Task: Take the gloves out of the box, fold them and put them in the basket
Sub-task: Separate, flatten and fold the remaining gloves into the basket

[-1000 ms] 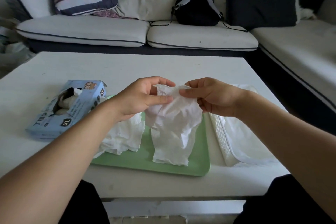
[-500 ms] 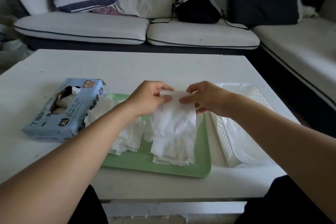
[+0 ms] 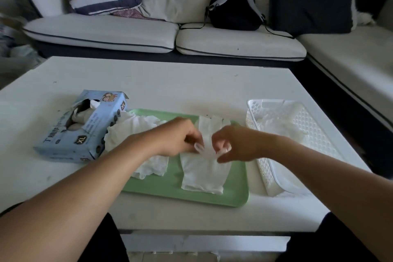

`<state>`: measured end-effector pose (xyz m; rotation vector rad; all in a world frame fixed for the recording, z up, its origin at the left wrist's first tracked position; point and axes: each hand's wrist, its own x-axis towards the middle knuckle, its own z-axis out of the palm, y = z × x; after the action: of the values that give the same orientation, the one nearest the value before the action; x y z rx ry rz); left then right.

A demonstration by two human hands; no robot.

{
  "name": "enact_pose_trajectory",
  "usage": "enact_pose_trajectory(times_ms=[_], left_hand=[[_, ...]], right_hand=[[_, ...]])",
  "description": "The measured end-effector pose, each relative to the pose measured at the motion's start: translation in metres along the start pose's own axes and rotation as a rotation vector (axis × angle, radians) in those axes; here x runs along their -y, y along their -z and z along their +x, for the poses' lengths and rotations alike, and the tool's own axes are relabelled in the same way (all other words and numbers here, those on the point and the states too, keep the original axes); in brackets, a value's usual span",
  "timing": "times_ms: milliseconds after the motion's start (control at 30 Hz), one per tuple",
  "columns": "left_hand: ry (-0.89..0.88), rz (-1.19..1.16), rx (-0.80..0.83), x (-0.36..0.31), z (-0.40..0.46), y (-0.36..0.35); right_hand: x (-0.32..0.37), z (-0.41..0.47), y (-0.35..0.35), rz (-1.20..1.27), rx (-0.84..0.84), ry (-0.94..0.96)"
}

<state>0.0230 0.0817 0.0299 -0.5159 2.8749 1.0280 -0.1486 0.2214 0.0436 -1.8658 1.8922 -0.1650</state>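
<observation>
The glove (image 3: 204, 161) being worked on lies flat along the green tray (image 3: 170, 189) in the middle of the desk (image 3: 191, 83), its cuff toward the near edge and its fingers pointing away toward the sofa (image 3: 136, 34). It looks thin, limp and almost weightless, the sort of film that crumples and clings rather than holding a crease, so I would take it by pinching an edge or the sides at mid-length and press each fold down. Both hands meet right over its middle: the left hand (image 3: 178, 138) has its fingers curled and pinches the glove's left side, and the right hand (image 3: 231, 144) is curled too, pinching the right side just beside it. A loose heap of more gloves (image 3: 136, 132) sits on the tray's left part, partly under the left forearm. The blue box (image 3: 85, 127) lies further left, touching that heap, its opening showing more inside. The white basket (image 3: 297, 134) stands just right of the tray, with pale gloves seemingly in it already.
</observation>
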Motion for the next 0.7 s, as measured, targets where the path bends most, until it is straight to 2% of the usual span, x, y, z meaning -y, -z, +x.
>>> enact_pose_trajectory(times_ms=[100,200,400,533,633,700], left_hand=[[0.012,0.091,0.171,0.002,-0.002,-0.017],[0.021,0.136,0.216,0.002,-0.002,-0.025],[0.03,0.208,0.259,-0.001,-0.001,-0.026],[0.065,0.219,0.335,-0.005,-0.002,-0.026],[0.124,0.175,0.478,-0.006,-0.004,-0.019],[0.165,0.157,0.476,-0.002,-0.002,-0.008]], right_hand=[[0.004,-0.001,-0.014,-0.096,0.153,0.038],[0.005,0.0,-0.019,-0.124,0.194,0.028],[0.011,0.007,-0.026,-0.094,0.171,0.069],[0.018,0.012,-0.032,-0.077,0.276,0.057],[0.019,0.012,-0.019,-0.001,0.408,0.007],[0.013,0.014,-0.01,0.021,0.39,-0.006]])
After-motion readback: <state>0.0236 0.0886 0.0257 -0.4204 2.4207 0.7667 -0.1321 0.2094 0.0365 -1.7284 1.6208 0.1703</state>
